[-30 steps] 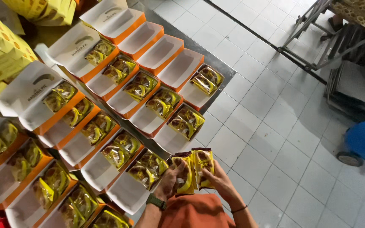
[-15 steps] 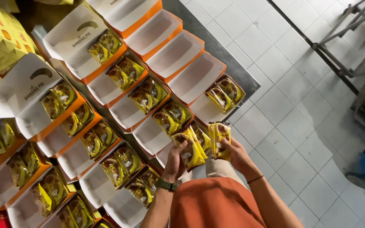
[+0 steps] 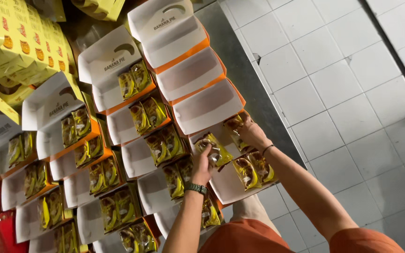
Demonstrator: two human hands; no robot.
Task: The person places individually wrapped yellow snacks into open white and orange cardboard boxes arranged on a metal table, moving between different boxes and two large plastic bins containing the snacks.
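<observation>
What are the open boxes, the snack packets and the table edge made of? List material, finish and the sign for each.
Open boxes: likely thin cardboard, matte white inside, orange outside; folded flaps and creases.
Snack packets: probably plastic film, glossy; highlights and crinkles, partly see-through.
Table edge: seems metal, dull grey sheen; not certain.
Left hand and right hand each hold a packet.

light: even, soft indoor — brightest on the white floor tiles (image 3: 352, 93) | shadows: dim upper-left corner, faint shade under the open boxes (image 3: 198, 79) | glare: sheen on the wrapped packets (image 3: 146, 112) | blur: slight softness at both hands — edges mildly stretched
</observation>
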